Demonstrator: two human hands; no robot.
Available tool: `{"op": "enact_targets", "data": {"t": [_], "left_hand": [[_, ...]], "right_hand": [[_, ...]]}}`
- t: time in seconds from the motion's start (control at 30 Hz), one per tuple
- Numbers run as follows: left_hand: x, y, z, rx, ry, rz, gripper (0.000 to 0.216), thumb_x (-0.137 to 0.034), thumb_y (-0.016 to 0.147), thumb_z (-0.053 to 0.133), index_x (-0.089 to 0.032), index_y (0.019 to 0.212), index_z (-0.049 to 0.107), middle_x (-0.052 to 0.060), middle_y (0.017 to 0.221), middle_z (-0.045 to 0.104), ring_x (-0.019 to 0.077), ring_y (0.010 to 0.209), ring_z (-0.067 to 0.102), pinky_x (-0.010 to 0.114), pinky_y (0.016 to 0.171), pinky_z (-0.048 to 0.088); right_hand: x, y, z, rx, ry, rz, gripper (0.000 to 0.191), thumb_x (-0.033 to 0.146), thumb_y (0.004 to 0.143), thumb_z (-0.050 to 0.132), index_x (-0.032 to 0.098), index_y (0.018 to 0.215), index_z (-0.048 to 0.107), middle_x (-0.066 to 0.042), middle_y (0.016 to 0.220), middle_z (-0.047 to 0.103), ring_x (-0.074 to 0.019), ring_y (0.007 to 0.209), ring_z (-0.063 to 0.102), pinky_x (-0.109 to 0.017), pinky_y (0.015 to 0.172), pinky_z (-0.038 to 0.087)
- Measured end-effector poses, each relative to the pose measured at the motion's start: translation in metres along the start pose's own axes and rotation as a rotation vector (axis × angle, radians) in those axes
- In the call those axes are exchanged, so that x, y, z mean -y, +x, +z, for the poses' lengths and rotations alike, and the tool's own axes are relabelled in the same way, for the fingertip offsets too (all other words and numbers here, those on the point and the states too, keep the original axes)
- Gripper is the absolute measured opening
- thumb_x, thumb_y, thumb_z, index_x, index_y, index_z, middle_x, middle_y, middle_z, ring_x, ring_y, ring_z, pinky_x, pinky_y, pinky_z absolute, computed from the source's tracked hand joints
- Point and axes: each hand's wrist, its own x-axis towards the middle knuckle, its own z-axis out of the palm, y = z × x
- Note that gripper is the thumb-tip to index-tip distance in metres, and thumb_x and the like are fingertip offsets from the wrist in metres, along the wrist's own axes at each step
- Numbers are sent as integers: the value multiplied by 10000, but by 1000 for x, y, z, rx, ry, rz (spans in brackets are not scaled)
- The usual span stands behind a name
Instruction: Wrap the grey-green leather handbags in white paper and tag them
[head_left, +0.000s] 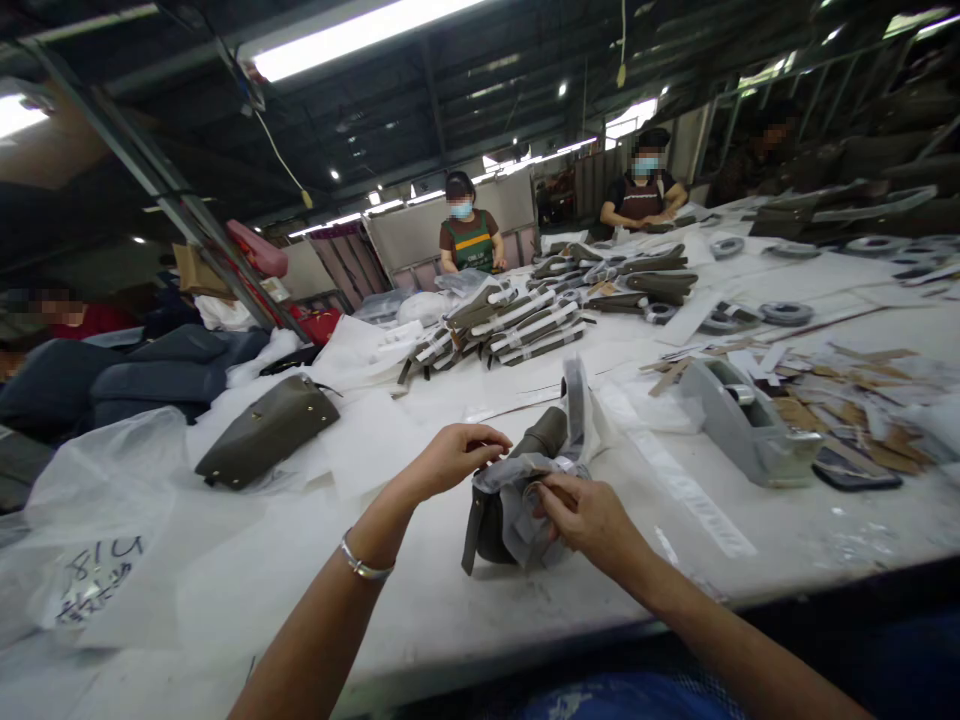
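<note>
Standing on the white table in front of me is an olive-grey bag piece [491, 525], partly covered by translucent grey plastic wrapping [517, 535]. A rolled olive part [544, 432] and a film-wrapped loop [576, 400] rise behind it. My right hand [596, 520] pinches the wrapping at the near right side of the piece. Over its upper left edge, my left hand [454, 460] has its fingers stretched out and slightly bent, with nothing visible in them; whether the fingertips touch the piece I cannot tell.
A finished-looking olive handbag [266, 430] lies at left on white sheets. A grey tape dispenser [750, 420], a phone [855, 470] and paper scraps [862, 400] are at right. Stacked wrapped straps [517, 320] lie ahead. Two masked co-workers [472, 240] [643, 195] are across the table.
</note>
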Motion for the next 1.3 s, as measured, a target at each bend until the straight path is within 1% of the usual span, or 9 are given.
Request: {"op": "enact_targets", "data": {"t": [0.1, 0.23, 0.37, 0.47, 0.57, 0.63, 0.83, 1.1, 1.3], "left_hand": [[3, 7, -6, 98, 7, -11, 265, -341, 825, 667, -137, 968, 757, 73, 907, 744, 177, 800, 636, 254, 719, 478], [5, 18, -12, 213, 10, -2, 326, -356, 813, 681, -137, 1046, 744, 71, 952, 744, 173, 790, 630, 245, 690, 462], [10, 28, -14, 336, -20, 25, 482, -327, 815, 668, -141, 1259, 642, 109, 1078, 729, 195, 880, 651, 259, 737, 478], [12, 32, -13, 369, -10, 57, 655, -291, 777, 711, -164, 1393, 527, 114, 1064, 733, 194, 875, 644, 270, 749, 481], [12, 35, -9, 327, 26, 103, 738, -234, 721, 762, -214, 1414, 509, 72, 1019, 736, 177, 871, 621, 281, 813, 471], [12, 35, -3, 271, 44, 115, 757, -216, 695, 777, -219, 1407, 519, 58, 989, 729, 165, 832, 606, 275, 801, 466], [19, 36, 15, 115, 30, 97, 924, -344, 572, 883, -186, 1406, 518, 36, 880, 697, 170, 767, 597, 251, 700, 464], [27, 32, 23, 10, -34, 68, 631, -333, 700, 778, -173, 1293, 632, 31, 770, 726, 150, 634, 597, 242, 612, 444], [27, 25, 24, 18, -140, 39, 672, -478, 717, 783, -143, 1281, 637, 102, 879, 749, 174, 687, 626, 278, 666, 468]], "right_hand": [[1, 10, 2, -77, -75, -88, 238, 351, 916, 513, 217, 860, 702, -4, 713, 730, -150, 512, 658, -241, 493, 488], [3, 16, 4, -130, -115, -121, 265, 341, 927, 487, 213, 840, 702, -4, 708, 725, -150, 522, 664, -241, 515, 482], [7, 19, 4, -149, -124, -130, 278, 330, 928, 477, 210, 776, 676, 11, 649, 700, -140, 507, 657, -229, 520, 472], [11, 20, 4, -158, -137, -128, 275, 328, 922, 483, 206, 748, 659, 18, 630, 688, -133, 490, 650, -221, 520, 467], [13, 21, 4, -169, -142, -127, 265, 328, 916, 484, 206, 757, 658, 15, 643, 693, -136, 497, 659, -220, 520, 467], [13, 22, 4, -173, -153, -122, 258, 328, 913, 481, 207, 782, 668, 9, 651, 698, -144, 514, 668, -223, 524, 466], [15, 26, 0, -189, -263, -136, 239, 292, 894, 474, 207, 767, 658, -11, 639, 692, -165, 561, 670, -238, 549, 446], [8, 28, 1, -170, -245, -166, 289, 304, 923, 419, 212, 740, 623, -10, 648, 687, -165, 558, 653, -251, 552, 429], [5, 27, 0, -151, -332, -183, 297, 291, 934, 400, 215, 754, 624, -26, 687, 705, -179, 651, 677, -261, 604, 426]]}}
